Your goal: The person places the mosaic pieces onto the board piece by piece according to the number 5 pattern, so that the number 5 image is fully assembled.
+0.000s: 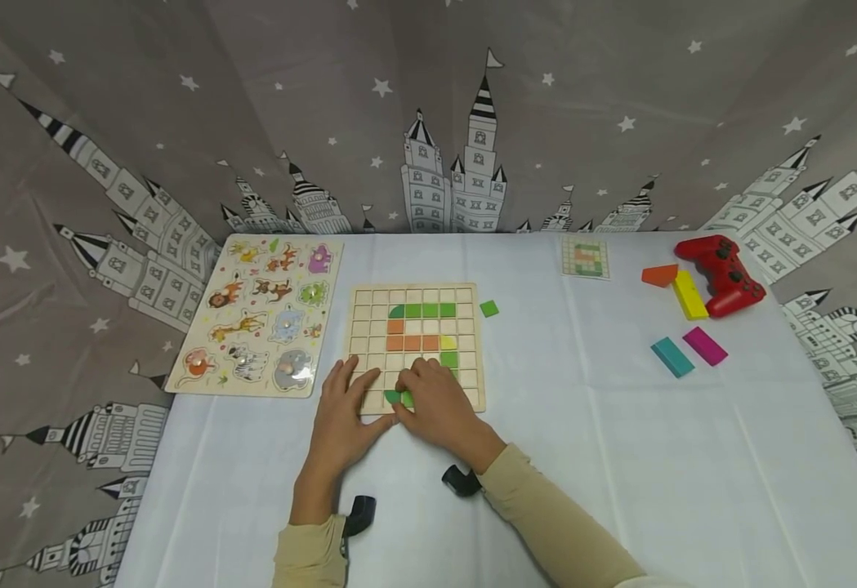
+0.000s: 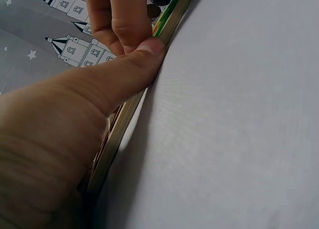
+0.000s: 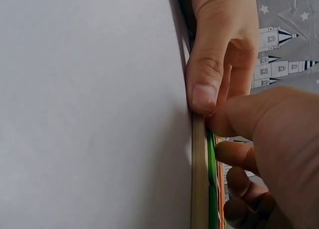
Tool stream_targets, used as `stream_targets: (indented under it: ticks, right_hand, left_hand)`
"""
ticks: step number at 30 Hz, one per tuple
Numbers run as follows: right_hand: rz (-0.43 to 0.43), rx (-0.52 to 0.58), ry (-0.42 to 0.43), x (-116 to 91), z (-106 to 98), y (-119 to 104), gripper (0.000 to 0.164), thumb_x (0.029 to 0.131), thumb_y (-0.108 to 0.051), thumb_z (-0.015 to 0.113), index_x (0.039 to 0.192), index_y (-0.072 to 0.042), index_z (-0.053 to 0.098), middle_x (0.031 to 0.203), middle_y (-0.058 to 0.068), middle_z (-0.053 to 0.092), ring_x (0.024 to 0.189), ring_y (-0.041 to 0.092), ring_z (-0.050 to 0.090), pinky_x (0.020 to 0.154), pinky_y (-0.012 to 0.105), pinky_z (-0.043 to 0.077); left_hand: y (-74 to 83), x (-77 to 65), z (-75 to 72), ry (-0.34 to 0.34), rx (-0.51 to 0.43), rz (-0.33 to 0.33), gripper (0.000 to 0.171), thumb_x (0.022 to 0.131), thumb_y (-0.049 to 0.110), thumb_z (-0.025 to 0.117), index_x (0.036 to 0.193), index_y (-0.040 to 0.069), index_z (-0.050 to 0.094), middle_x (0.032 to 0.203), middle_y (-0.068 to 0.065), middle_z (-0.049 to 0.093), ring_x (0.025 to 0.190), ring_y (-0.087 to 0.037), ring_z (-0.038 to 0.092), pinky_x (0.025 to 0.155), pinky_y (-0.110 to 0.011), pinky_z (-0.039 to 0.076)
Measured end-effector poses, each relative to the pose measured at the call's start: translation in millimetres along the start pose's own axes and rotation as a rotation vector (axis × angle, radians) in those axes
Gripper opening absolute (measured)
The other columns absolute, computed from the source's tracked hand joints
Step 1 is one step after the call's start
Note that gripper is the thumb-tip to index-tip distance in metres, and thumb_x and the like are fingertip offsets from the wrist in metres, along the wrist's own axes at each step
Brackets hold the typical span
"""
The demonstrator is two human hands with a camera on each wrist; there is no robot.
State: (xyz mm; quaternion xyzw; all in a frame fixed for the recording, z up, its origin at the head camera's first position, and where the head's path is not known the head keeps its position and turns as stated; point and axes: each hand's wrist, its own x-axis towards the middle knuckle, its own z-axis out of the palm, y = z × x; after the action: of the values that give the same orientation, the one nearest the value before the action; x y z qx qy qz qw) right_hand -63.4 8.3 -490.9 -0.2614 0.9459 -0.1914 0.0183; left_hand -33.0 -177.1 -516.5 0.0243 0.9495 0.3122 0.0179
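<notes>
A square wooden grid board (image 1: 365,300) lies on the white table, bearing green, orange and yellow tiles. My left hand (image 1: 340,420) rests at its front left, fingers spread over the squares. Its thumb (image 2: 144,52) lies against the board's front edge. With thumb and fingers, my right hand (image 1: 443,408) pinches a light green tile (image 1: 408,399) at the front row. Just left of that sits a dark green rounded tile (image 1: 392,397). The right hand covers part of the front rows. One loose green square tile (image 1: 489,308) lies beside the board's right edge.
An animal peg puzzle (image 1: 252,376) lies left of the board. At the back is a small pattern card (image 1: 586,256). Further right are a red game controller (image 1: 725,273) and orange, yellow, teal (image 1: 672,357) and magenta (image 1: 705,345) blocks. A castle-print curtain (image 1: 369,73) hangs behind.
</notes>
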Motion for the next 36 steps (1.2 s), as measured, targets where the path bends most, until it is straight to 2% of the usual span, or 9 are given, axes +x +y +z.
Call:
stream_targets:
  ticks: [11, 15, 18, 21, 23, 28, 32, 36]
  right_hand:
    - [0.047, 0.016, -0.014, 0.0, -3.5, -2.8, 0.017, 0.092, -0.033, 0.074, 0.102, -0.019, 0.070, 0.094, -0.001, 0.059, 0.083, 0.015, 0.048, 0.074, 0.029, 0.044]
    - [0.031, 0.008, -0.024, -0.4, -5.1, 0.2, 0.021, 0.094, -0.039, 0.073, 0.104, -0.021, 0.072, 0.094, -0.003, 0.058, 0.085, 0.014, 0.049, 0.075, 0.029, 0.045]
    - [0.039, 0.043, -0.017, -0.7, -7.6, 9.2, 0.026, 0.095, -0.044, 0.071, 0.108, -0.021, 0.074, 0.097, -0.004, 0.060, 0.087, 0.014, 0.050, 0.078, 0.030, 0.046]
    - [0.096, 0.124, 0.013, 0.7, -15.0, 30.0, 0.029, 0.096, -0.043, 0.069, 0.112, -0.019, 0.074, 0.101, -0.002, 0.062, 0.091, 0.016, 0.052, 0.082, 0.034, 0.048]
    - [0.168, 0.175, 0.034, 2.7, -22.2, 51.3, 0.031, 0.097, -0.041, 0.068, 0.117, -0.017, 0.072, 0.105, 0.000, 0.062, 0.095, 0.018, 0.053, 0.084, 0.036, 0.048]
    - [0.329, 0.190, 0.096, 10.5, -43.2, 113.3, 0.045, 0.098, -0.035, 0.067, 0.136, -0.012, 0.062, 0.121, 0.009, 0.061, 0.110, 0.026, 0.055, 0.098, 0.044, 0.049]
    - [0.362, 0.180, 0.080, 17.8, -55.3, 150.7, 0.058, 0.097, -0.031, 0.067, 0.150, -0.013, 0.050, 0.134, 0.015, 0.057, 0.126, 0.033, 0.050, 0.111, 0.050, 0.044]
    - [0.361, 0.178, 0.011, 22.7, -58.7, 169.6, 0.057, 0.099, -0.029, 0.065, 0.152, -0.016, 0.049, 0.141, 0.015, 0.054, 0.131, 0.033, 0.047, 0.114, 0.050, 0.042]
  left_hand:
    - [1.3, -0.5, -0.6, 0.002, -0.002, -0.006, 0.080, 0.076, 0.043, 0.089, 0.144, 0.016, 0.057, 0.167, -0.013, 0.028, 0.158, -0.040, 0.013, 0.121, -0.069, 0.022]
    - [0.2, -0.8, -0.9, 0.001, 0.001, -0.008, 0.080, 0.077, 0.044, 0.088, 0.145, 0.016, 0.057, 0.167, -0.013, 0.027, 0.158, -0.039, 0.013, 0.122, -0.068, 0.022]
    - [-0.2, -1.1, -1.3, 0.003, 0.003, -0.008, 0.079, 0.077, 0.044, 0.088, 0.144, 0.016, 0.057, 0.167, -0.013, 0.027, 0.158, -0.039, 0.013, 0.122, -0.068, 0.022]
    - [0.5, -0.9, -1.6, 0.004, -0.007, -0.003, 0.080, 0.077, 0.044, 0.088, 0.144, 0.016, 0.057, 0.167, -0.013, 0.027, 0.158, -0.039, 0.013, 0.122, -0.068, 0.022]
    - [1.4, -0.6, -1.6, 0.002, -0.016, -0.003, 0.080, 0.077, 0.045, 0.088, 0.145, 0.016, 0.056, 0.167, -0.012, 0.027, 0.158, -0.038, 0.012, 0.122, -0.068, 0.022]
    - [2.0, -0.6, -1.7, 0.002, -0.020, -0.015, 0.081, 0.076, 0.044, 0.088, 0.145, 0.016, 0.056, 0.167, -0.011, 0.027, 0.159, -0.038, 0.012, 0.123, -0.067, 0.021]
    - [1.5, -1.1, -1.8, 0.001, -0.019, -0.024, 0.081, 0.076, 0.044, 0.088, 0.145, 0.016, 0.056, 0.168, -0.010, 0.027, 0.159, -0.037, 0.012, 0.123, -0.067, 0.022]
    - [0.9, -0.8, -1.3, -0.002, -0.023, -0.018, 0.082, 0.076, 0.044, 0.088, 0.146, 0.015, 0.055, 0.168, -0.011, 0.027, 0.159, -0.038, 0.012, 0.122, -0.067, 0.022]
